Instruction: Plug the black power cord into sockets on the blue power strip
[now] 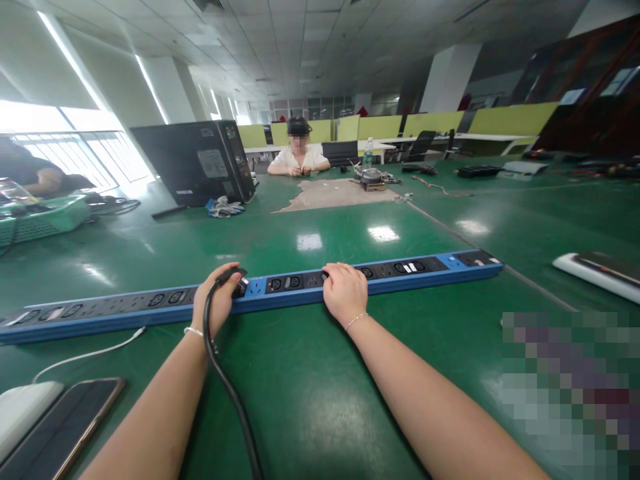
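Note:
A long blue power strip with black socket panels lies across the green table in front of me. My left hand is closed round a black power plug, its metal prongs showing beside a blue socket block. From the plug a thick black cable runs over my wrist and down towards me. To the right of that, my right hand grips the strip, fingers curled over its top. What lies under those fingers is hidden.
Two phones flank me, one dark phone at lower left by a white block. Behind the strip stand a black computer case, gloves and a green basket. Across the table sits a person.

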### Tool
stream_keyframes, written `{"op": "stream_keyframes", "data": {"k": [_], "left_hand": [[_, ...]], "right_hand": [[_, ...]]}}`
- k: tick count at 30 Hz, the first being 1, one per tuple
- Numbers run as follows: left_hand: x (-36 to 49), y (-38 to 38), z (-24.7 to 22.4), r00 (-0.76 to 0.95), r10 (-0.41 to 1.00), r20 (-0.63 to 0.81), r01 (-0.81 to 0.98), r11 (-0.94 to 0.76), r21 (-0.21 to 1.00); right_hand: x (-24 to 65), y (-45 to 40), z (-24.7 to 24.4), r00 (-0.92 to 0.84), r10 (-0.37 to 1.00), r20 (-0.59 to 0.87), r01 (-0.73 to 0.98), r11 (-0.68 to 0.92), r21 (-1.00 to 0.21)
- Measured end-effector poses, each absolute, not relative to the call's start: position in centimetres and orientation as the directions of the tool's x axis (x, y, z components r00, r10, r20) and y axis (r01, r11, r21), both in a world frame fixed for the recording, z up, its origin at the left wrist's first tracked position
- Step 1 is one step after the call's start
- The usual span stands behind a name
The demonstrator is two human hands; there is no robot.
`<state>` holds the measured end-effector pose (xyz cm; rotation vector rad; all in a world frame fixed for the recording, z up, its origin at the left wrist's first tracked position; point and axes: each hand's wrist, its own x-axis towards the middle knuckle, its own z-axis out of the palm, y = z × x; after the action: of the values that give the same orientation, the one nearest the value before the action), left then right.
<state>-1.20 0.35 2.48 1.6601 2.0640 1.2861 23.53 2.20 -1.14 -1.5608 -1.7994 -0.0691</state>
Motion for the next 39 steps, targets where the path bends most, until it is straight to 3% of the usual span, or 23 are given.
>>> {"op": "stream_keyframes", "data": {"k": [4, 19, 29, 39], "left_hand": [[-0.8, 0.5, 2.4, -0.219, 0.920, 0.326, 0.729, -0.068, 0.681], [-1.1, 1.0, 1.1, -0.069, 0.924, 0.376, 0.871, -0.128, 0.474], [-0.8, 0.5, 0.1, 0.041, 0.870, 0.492, 0.941, -0.200, 0.274], [-0.8, -0.1, -1.0, 0.179, 0.791, 0.584, 0.934, -0.323, 0.152]], "right_hand": [[23.5, 2.2, -1.1, 0.011, 0.837, 0.546, 0.876, 0.255, -0.409], [23.5, 2.2, -1.0, 0.019, 0.838, 0.546, 0.869, 0.256, -0.424], [23.5, 2.2, -1.2, 0.020, 0.834, 0.552, 0.865, 0.262, -0.428], [23.5, 2.1, -1.1, 0.016, 0.832, 0.555, 0.869, 0.263, -0.419]]}}
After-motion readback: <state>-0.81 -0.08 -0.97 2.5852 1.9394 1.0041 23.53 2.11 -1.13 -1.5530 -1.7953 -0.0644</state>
